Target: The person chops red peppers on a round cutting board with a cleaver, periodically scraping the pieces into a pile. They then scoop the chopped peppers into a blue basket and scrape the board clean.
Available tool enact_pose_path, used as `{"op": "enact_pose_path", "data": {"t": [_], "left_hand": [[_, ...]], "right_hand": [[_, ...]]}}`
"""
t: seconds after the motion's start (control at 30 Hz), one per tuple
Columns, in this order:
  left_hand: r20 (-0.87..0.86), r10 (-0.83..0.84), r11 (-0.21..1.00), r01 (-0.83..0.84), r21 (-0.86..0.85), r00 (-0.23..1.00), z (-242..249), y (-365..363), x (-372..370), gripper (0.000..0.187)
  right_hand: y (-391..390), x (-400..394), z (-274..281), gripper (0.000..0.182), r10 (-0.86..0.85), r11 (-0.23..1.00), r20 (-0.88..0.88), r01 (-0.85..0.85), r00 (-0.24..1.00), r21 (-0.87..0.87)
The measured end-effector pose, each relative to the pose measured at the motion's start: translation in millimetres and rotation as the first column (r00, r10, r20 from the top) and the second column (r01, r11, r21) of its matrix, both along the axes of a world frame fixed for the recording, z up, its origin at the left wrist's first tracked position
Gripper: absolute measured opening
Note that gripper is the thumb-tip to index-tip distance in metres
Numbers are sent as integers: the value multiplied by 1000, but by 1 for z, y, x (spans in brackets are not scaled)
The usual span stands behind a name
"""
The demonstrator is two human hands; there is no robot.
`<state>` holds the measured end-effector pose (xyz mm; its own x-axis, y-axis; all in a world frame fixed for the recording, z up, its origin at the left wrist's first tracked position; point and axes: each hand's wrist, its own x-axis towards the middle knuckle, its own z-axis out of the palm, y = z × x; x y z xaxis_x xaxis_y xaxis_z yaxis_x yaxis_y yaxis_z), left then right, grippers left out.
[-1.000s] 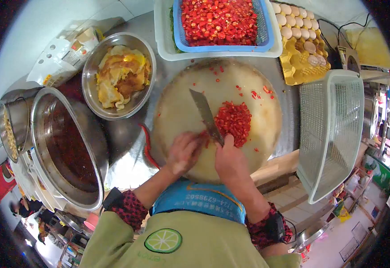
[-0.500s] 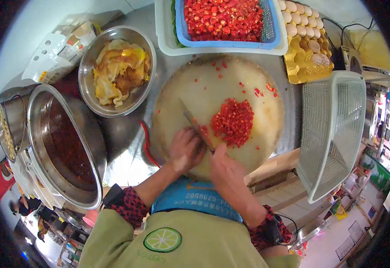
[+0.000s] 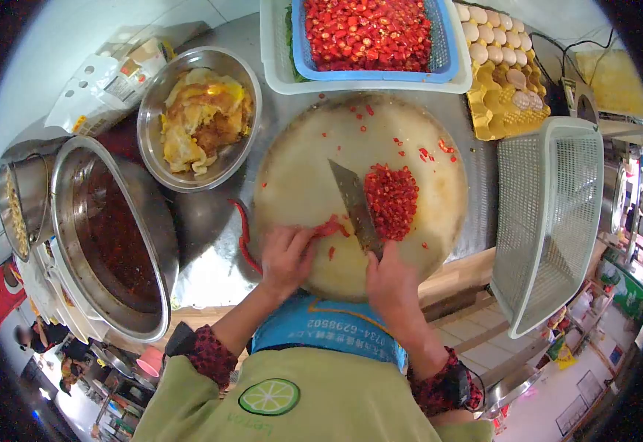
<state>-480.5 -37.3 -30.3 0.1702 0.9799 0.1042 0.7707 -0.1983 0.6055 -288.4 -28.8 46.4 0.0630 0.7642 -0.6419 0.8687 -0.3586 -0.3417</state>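
On the round cutting board [image 3: 299,162], my left hand [image 3: 287,258] is closed around red chilies [image 3: 329,227] whose ends stick out to the right. My right hand [image 3: 393,283] grips a cleaver [image 3: 354,206] by its handle. The blade points up and to the left, its side against a pile of chopped red chili [image 3: 393,200]. A gap separates the blade from my left fingers. Small red pieces lie scattered near the board's top and right edges. Whole red chilies [image 3: 243,236] rest on the metal table just left of the board.
A blue basket [image 3: 380,76] of chopped chili stands behind the board, beside an egg tray [image 3: 483,110]. To the right is a pale plastic basket [image 3: 516,214]. Metal bowls [image 3: 251,140] [image 3: 165,295] stand left. People [image 3: 40,337] are far off at lower left.
The cleaver has moved right, away from my left fingers and up against the pile, which is now narrower. My left hand has shifted slightly left, and the chilies in it now show.
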Motion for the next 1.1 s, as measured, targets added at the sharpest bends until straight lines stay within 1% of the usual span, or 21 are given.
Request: {"op": "enact_pose_path", "data": {"t": [0.03,0.07,0.13,0.17,0.23,0.27,0.33,0.37,0.43,0.47,0.53,0.57,0.63,0.67,0.73,0.77,0.83,0.97,1.03,1.07,1.1], "left_hand": [[18,-4,1000,5,-16,1000,-2,1,5,29],[22,-4,1000,5,-13,1000,-4,3,10,29],[28,34,999,-35,18,999,-6,5,19,25],[28,33,999,-33,16,999,-6,6,21,25],[12,40,999,-40,-35,999,-3,7,23,29],[10,40,999,-40,-36,999,-3,6,26,29],[63,75,997,-75,-5,995,-4,3,32,36],[63,75,997,-75,-6,995,-4,3,36,36],[-21,71,997,-71,3,997,-4,3,41,43],[-20,72,997,-72,1,997,-5,3,42,43],[-32,74,997,-74,9,997,-10,4,44,48],[-32,77,997,-77,11,997,-10,5,44,48],[-14,82,996,-81,30,997,-9,5,42,42],[-13,82,996,-81,28,997,-8,5,41,42],[62,32,999,-35,41,998,-5,5,36,38],[61,36,998,-38,40,997,-6,6,34,38],[143,-48,994,33,102,989,-9,8,32,30],[169,-49,991,27,130,984,-15,6,31,24],[151,-83,988,62,139,985,-18,7,30,25],[149,-83,987,61,147,985,-19,7,29,25],[141,-83,989,64,132,987,-18,4,29,27]], "right_hand": [[-3,-3,-1,25,40,998,55,-37,998,-53],[-7,-5,-2,25,40,998,59,-37,997,-50],[-14,-8,-2,25,-68,998,-72,68,995,-12],[-14,-8,-1,25,-70,998,-72,69,995,-13],[-13,-8,3,26,-173,985,-163,172,971,-18],[-15,-8,2,26,-173,985,-165,173,971,-20],[-17,-7,1,28,-183,964,-276,228,944,139],[-16,-7,5,28,-184,964,-276,228,943,138],[-7,-9,21,18,-257,964,-137,264,957,36],[-8,-7,21,18,-256,964,-136,263,957,35],[-10,0,20,17,-137,984,-128,150,982,97],[-11,0,19,17,-134,984,-128,147,983,98],[-13,0,16,15,-3,990,-80,14,997,138],[-13,-1,14,15,-3,990,-79,14,997,137],[-16,-5,8,15,113,991,-38,-110,993,73],[-17,-4,5,15,116,991,-39,-113,992,71],[-18,-3,-1,17,219,959,-40,-207,975,193],[-11,-12,1,18,230,966,-43,-223,972,130],[5,-22,-1,18,230,971,50,-233,972,60],[10,-22,0,18,232,970,50,-235,972,68],[13,-21,2,18,182,982,12,-183,983,52]]}}
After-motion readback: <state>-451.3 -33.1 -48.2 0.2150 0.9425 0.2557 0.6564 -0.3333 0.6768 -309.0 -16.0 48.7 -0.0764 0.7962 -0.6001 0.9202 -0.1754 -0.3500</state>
